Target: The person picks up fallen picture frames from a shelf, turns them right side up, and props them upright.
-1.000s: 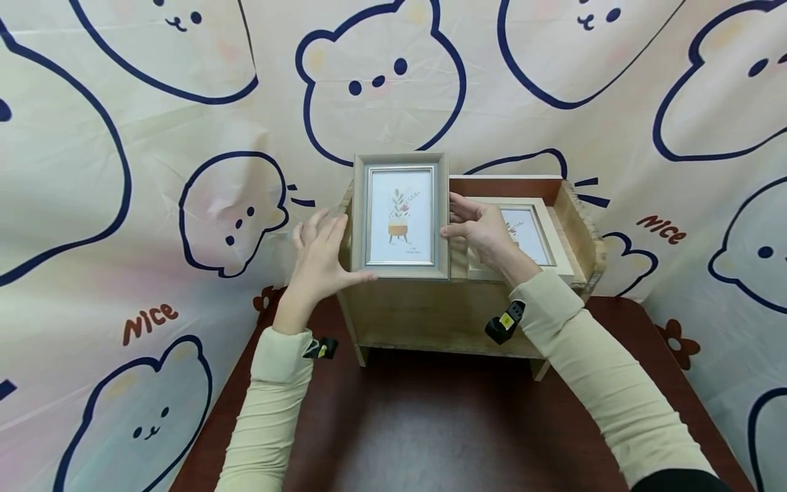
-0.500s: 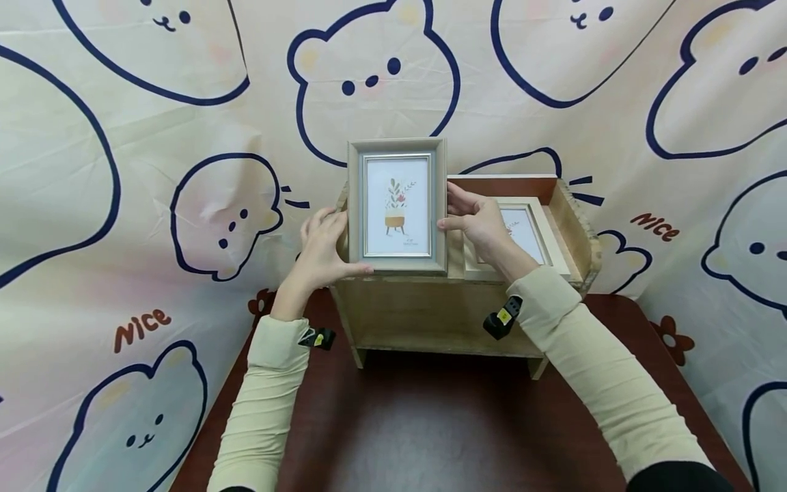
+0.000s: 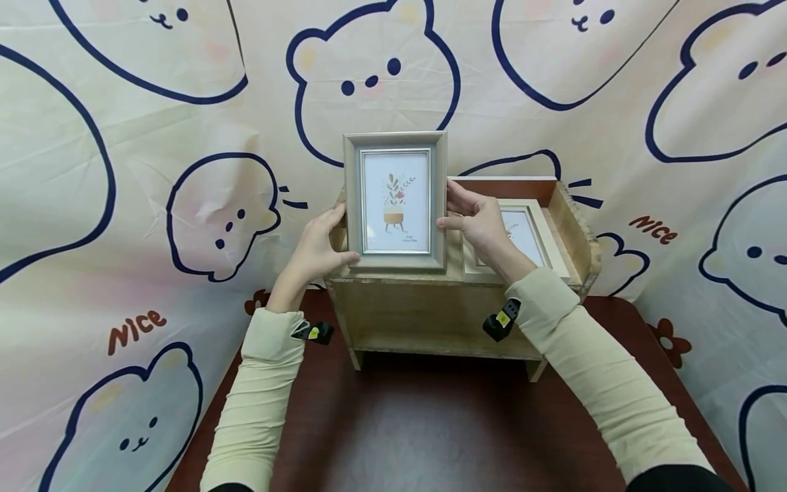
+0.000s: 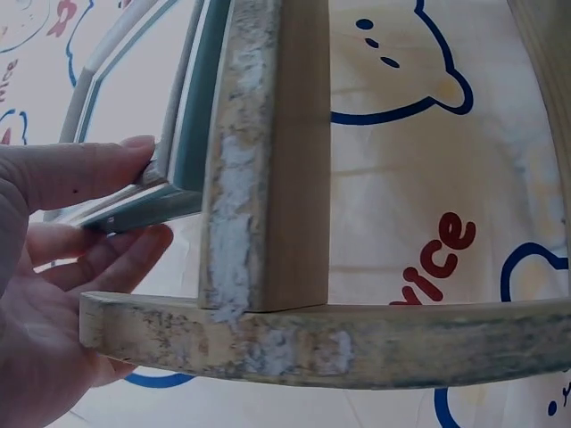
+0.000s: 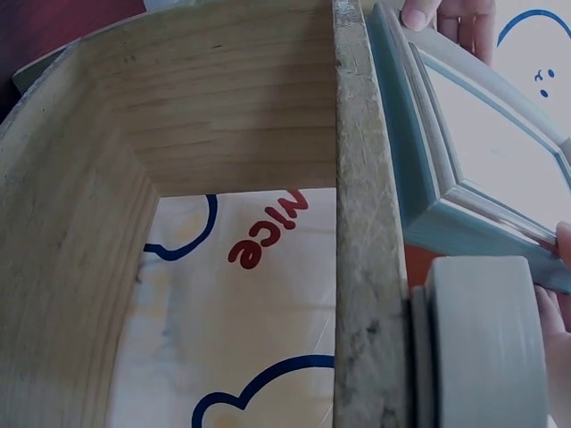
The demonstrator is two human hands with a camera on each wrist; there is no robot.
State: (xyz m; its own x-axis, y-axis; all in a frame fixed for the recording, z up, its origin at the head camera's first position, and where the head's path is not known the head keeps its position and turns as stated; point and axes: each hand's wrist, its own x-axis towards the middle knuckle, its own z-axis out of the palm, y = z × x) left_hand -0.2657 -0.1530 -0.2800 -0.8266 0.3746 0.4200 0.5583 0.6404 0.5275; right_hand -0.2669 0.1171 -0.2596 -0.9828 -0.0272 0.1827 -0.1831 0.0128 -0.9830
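In the head view, a standing picture frame (image 3: 396, 201) with a pale beige border shows a print of a potted plant. My left hand (image 3: 316, 249) holds its lower left corner, thumb on the front. My right hand (image 3: 482, 225) grips the right edge, thumb in front and fingers behind. The left wrist view has the left thumb on the frame's face (image 4: 134, 89) and the fingers below and behind. A second, cream picture frame (image 3: 556, 253) lies face up to the right, partly covered by the right hand and wrist.
Both frames are at the top of a small wooden shelf (image 3: 430, 314) with a raised right side panel (image 3: 578, 229). It stands on a dark red-brown table (image 3: 424, 424). Behind hangs a cloth (image 3: 246, 123) printed with bears.
The held picture frame has risen slightly and come more upright. My left hand has shifted upward with it, and its fingers have moved in behind the frame's left edge.
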